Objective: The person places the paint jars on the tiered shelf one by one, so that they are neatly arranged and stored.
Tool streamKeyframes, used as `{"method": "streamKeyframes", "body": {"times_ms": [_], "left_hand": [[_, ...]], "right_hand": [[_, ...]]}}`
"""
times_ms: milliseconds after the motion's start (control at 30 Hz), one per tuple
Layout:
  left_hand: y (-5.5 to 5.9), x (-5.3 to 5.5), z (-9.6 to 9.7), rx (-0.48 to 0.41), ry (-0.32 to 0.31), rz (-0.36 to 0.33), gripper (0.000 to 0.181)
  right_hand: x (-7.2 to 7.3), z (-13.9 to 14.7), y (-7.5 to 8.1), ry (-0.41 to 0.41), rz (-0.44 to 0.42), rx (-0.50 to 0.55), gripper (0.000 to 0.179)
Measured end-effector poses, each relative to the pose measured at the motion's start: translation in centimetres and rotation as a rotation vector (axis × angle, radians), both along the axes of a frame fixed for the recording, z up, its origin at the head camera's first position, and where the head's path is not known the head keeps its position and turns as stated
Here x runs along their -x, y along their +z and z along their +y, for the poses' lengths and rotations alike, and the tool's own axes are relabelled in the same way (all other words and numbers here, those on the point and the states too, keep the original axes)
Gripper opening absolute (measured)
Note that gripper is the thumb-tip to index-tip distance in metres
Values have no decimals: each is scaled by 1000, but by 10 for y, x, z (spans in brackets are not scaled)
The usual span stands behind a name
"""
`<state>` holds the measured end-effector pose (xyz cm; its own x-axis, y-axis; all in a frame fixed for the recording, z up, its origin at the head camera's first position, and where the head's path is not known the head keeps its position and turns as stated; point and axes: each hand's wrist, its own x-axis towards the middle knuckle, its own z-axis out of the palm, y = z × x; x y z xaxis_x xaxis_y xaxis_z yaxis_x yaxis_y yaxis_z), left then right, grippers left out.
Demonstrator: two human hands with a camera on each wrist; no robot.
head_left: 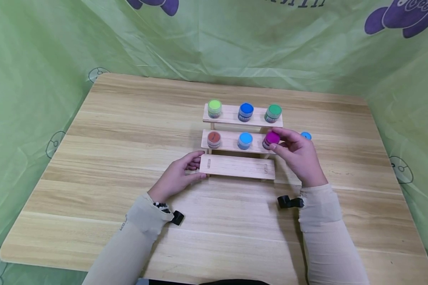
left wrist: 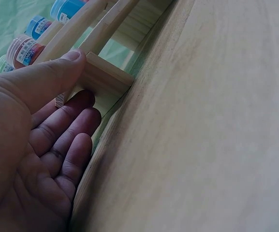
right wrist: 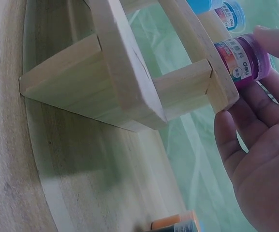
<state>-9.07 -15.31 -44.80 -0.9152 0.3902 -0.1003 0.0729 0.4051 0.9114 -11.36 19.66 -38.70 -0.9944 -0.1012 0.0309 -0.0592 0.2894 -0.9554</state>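
Note:
A three-tier wooden rack [head_left: 237, 166] stands on the table. My left hand [head_left: 180, 174] holds the left end of its lowest tier, the thumb along the front edge in the left wrist view. With thumb and fingers, my right hand [head_left: 301, 156] pinches a magenta paint jar [right wrist: 245, 58] at the right end of the middle tier. On that tier are also a brown-lidded jar [head_left: 214, 139] and a light blue jar [head_left: 245, 141]. The top tier bears a lime green jar [head_left: 214, 108], a dark blue jar [head_left: 245, 112] and a green jar [head_left: 273, 113].
A blue lid [head_left: 306, 135] shows just beyond my right hand, mostly hidden by it. An orange jar [right wrist: 175, 220] appears at the bottom of the right wrist view. Green sheeting [head_left: 214, 43] hangs around the wooden table [head_left: 110, 150].

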Motion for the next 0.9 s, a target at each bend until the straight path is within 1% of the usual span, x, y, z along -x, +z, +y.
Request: {"method": "streamKeyframes", "body": {"times_ms": [300, 900], "left_hand": [[0, 0, 0, -10, 1, -5, 68], [-1, 0, 0, -14, 2, -15, 69]], "right_hand": [[-1, 2, 0, -8, 14, 13, 43], [-2, 1, 1, 9, 14, -20, 42]]}}
